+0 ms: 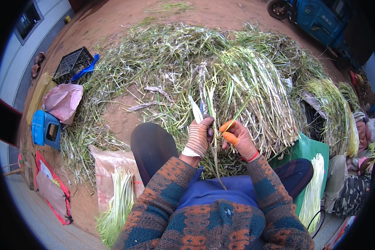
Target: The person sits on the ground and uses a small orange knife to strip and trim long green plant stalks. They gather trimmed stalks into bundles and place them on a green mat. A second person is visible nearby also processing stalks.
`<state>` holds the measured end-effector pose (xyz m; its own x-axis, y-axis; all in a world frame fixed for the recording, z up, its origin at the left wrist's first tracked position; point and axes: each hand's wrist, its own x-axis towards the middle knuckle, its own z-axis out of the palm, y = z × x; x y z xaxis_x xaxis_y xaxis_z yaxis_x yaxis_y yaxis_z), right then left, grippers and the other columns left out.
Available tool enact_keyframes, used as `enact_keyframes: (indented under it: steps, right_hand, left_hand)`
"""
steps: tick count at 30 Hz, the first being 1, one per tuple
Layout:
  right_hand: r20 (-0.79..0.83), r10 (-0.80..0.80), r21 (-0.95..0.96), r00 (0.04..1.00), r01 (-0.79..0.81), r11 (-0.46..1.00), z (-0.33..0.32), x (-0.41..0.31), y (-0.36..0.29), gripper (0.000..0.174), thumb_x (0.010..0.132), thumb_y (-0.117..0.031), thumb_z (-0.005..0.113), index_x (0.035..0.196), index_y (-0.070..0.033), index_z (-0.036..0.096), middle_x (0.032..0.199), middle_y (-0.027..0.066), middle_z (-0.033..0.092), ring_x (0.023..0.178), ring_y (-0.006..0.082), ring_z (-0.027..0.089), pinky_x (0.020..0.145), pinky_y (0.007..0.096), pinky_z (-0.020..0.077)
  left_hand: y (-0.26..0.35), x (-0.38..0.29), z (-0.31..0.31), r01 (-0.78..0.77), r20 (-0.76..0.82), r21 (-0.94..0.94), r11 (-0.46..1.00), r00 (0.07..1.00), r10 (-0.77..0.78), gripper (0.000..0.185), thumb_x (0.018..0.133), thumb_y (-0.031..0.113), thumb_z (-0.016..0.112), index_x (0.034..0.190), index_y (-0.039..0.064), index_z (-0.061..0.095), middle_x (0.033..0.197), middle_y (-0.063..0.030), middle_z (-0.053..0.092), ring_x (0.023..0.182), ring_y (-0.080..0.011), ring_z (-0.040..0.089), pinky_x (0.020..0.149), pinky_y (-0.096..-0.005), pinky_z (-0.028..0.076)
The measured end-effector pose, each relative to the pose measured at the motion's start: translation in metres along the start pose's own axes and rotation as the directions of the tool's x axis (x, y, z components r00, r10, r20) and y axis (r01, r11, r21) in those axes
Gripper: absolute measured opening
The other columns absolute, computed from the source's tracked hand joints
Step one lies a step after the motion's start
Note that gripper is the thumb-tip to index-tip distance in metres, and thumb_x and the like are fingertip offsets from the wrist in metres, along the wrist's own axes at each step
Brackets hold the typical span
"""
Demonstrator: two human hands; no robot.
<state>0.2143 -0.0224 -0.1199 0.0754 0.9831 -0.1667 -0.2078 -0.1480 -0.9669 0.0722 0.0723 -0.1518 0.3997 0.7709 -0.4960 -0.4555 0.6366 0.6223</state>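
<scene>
My left hand (200, 137), in a striped fingerless covering, grips an upright leafy plant stalk (216, 150) in front of my lap. A white pointed piece (195, 109) sticks up from the same hand; I cannot tell what it is made of. Orange finger covers sit on the thumb and forefinger of my right hand (240, 140). Those fingertips pinch a narrow green leaf (242, 107) beside the stalk. Just beyond the right hand lies a thick heap of long unpeeled stalks (262, 93), their pale ends towards me.
Leafy waste (162, 50) covers the ground ahead. Pale cleaned stalks lie in one bundle (122, 190) at my left and another (314, 184) at my right. A blue stool (47, 129) and black crate (73, 62) stand left. Another person's leg (336, 181) is at right.
</scene>
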Motion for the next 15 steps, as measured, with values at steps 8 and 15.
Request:
enact_keyframes:
  steps: [8, 15]
  right_hand:
    - [0.169, 0.068, -0.522, 0.983, 0.031, 0.853, 0.011, -0.05, 0.001, 0.017, 0.09, 0.002, 0.068, 0.106, -0.004, 0.064, 0.087, 0.0027, 0.07, 0.075, 0.0046, 0.063, 0.066, 0.023, 0.0529]
    - [0.232, 0.297, -0.889, 0.926, 0.077, 0.452, -0.002, -0.085, 0.053, 0.013, 0.088, -0.015, 0.066, 0.099, -0.009, 0.063, 0.085, 0.013, 0.071, 0.074, 0.033, 0.07, 0.065, 0.0409, 0.0561]
  left_hand:
    - [0.009, 0.011, -0.006, -0.109, -0.032, -0.009, 0.994, 0.994, 0.109, 0.016, 0.09, 0.007, 0.068, 0.103, 0.007, 0.057, 0.066, 0.0011, 0.056, 0.044, -0.0084, 0.048, 0.036, -0.0229, 0.033]
    - [0.018, 0.015, -0.013, -0.191, -0.075, -0.033, 0.981, 0.979, 0.188, 0.02, 0.092, 0.008, 0.068, 0.109, 0.005, 0.058, 0.072, -0.0029, 0.06, 0.046, -0.0103, 0.05, 0.037, -0.0244, 0.036]
